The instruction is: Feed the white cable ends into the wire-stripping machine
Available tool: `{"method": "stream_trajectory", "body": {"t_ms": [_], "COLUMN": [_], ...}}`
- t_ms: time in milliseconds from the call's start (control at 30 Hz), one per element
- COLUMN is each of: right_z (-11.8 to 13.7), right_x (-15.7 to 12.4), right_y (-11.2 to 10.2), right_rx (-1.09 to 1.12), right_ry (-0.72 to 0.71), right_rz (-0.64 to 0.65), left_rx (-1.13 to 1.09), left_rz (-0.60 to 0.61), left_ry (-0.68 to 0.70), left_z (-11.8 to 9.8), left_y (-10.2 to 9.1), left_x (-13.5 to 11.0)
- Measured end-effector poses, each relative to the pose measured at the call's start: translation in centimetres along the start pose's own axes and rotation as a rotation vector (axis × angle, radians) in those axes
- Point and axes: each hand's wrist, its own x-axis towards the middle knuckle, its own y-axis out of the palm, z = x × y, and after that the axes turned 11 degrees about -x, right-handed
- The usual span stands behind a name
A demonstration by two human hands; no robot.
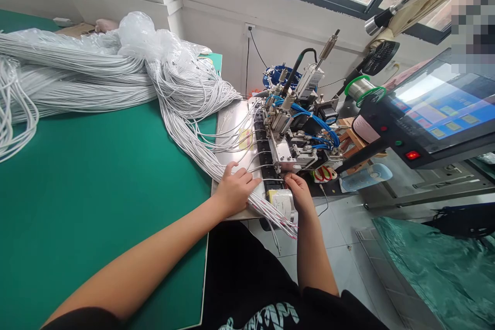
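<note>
My left hand [236,191] lies over a bundle of white cables [201,157], fingers apart. One of its fingertips is beside a single white cable [270,180] that runs across to the machine. With finger and thumb pinched, my right hand [299,191] grips the end of that cable at the front of the black slotted strip [266,157]; the tip itself is hidden. Several other cables lie in slots farther back along the strip. The machine [284,124], with metal cylinders and blue air hoses, stands just behind my right hand. Loose cable ends [284,221] with reddish tips hang below.
Large bundles of white cable [77,77], partly under clear plastic, cover the back of the green table [96,191]. A touch screen [444,108] on an arm stands right, near a wire spool [363,90]. A roll of tape [281,202] sits between my hands.
</note>
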Motion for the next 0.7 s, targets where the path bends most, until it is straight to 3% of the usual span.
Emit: {"method": "stream_trajectory", "body": {"t_ms": [500,700], "right_z": [-0.47,-0.65], "right_x": [0.32,0.42], "right_y": [-0.38,-0.17], "right_rx": [0.007,0.088], "right_ry": [-0.039,0.011], "right_rz": [0.033,0.029], "left_rx": [0.029,0.034], "left_rz": [-0.05,-0.084], "left_ry": [-0.013,-0.015], "left_z": [-0.27,-0.37], "left_y": [-0.05,0.01], "left_x": [-0.1,-0.07]}}
